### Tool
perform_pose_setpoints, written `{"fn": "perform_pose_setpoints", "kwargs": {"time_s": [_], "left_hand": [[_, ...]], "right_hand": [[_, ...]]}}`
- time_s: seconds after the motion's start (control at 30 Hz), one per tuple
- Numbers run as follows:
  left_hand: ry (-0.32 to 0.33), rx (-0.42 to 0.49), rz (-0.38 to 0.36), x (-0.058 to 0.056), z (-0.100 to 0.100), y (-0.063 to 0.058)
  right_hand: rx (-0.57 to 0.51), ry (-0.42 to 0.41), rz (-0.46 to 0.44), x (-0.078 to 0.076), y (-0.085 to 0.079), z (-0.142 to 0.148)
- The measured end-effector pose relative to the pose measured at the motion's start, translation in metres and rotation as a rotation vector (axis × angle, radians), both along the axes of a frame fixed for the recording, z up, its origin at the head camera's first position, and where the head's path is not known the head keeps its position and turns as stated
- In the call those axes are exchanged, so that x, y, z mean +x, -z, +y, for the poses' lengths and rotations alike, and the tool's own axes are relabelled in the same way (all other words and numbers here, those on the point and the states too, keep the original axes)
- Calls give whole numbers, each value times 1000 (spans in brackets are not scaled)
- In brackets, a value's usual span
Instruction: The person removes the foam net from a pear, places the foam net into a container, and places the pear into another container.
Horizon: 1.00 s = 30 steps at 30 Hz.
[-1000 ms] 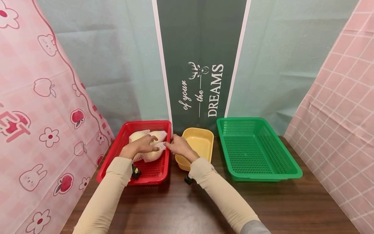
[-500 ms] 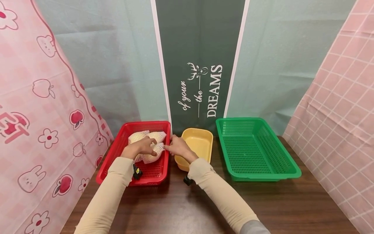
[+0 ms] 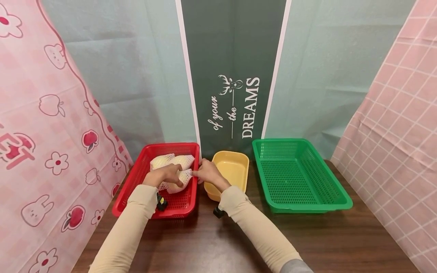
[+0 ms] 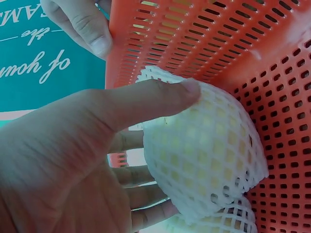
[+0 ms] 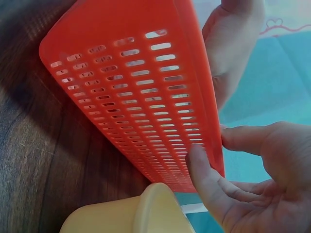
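In the head view, several pale yellow fruits in white foam net sleeves lie in the red basket (image 3: 134, 189) at the left. My left hand (image 3: 167, 175) holds the front right netted fruit (image 4: 204, 145). The left wrist view shows the thumb across its top and the other fingers along its far side, partly hidden by it. My right hand (image 3: 209, 171) pinches the red basket's right rim (image 5: 206, 92), one finger against the outer slotted wall and another at the lip. A second foam net sleeve (image 4: 233, 216) shows below the held fruit.
A yellow tray (image 3: 246, 172) stands right of the red basket, partly behind my right hand. Farther right is a green basket (image 3: 286, 182) with slotted walls. All stand on a dark wooden table (image 3: 211, 242), with curtains behind and at both sides.
My left hand has lowered slightly, its fingers coming down round the front right fruit. The right hand stays at the red basket's rim.
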<state>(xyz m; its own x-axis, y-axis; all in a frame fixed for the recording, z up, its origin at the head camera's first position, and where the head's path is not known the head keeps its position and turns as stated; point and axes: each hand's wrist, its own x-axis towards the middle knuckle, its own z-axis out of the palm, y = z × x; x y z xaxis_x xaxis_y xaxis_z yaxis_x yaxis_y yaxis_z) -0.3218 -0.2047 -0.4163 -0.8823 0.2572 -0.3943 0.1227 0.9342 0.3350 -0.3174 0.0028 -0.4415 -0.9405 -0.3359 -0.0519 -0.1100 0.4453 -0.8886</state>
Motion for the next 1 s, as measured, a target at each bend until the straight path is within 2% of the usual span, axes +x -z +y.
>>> {"fn": "perform_pose_setpoints", "kwargs": {"time_s": [0.17, 0.3, 0.73, 1.0], "left_hand": [[-56, 16, -104, 2, 1, -3], [-79, 3, -142, 3, -1, -1], [-9, -25, -96, 1, 1, 5], [-49, -26, -139, 2, 5, 2]], "right_hand": [[-40, 0, -17, 0, 0, -1], [-40, 2, -28, 1, -1, -1], [-12, 0, -6, -2, 1, -1], [-1, 7, -10, -4, 2, -2]]}}
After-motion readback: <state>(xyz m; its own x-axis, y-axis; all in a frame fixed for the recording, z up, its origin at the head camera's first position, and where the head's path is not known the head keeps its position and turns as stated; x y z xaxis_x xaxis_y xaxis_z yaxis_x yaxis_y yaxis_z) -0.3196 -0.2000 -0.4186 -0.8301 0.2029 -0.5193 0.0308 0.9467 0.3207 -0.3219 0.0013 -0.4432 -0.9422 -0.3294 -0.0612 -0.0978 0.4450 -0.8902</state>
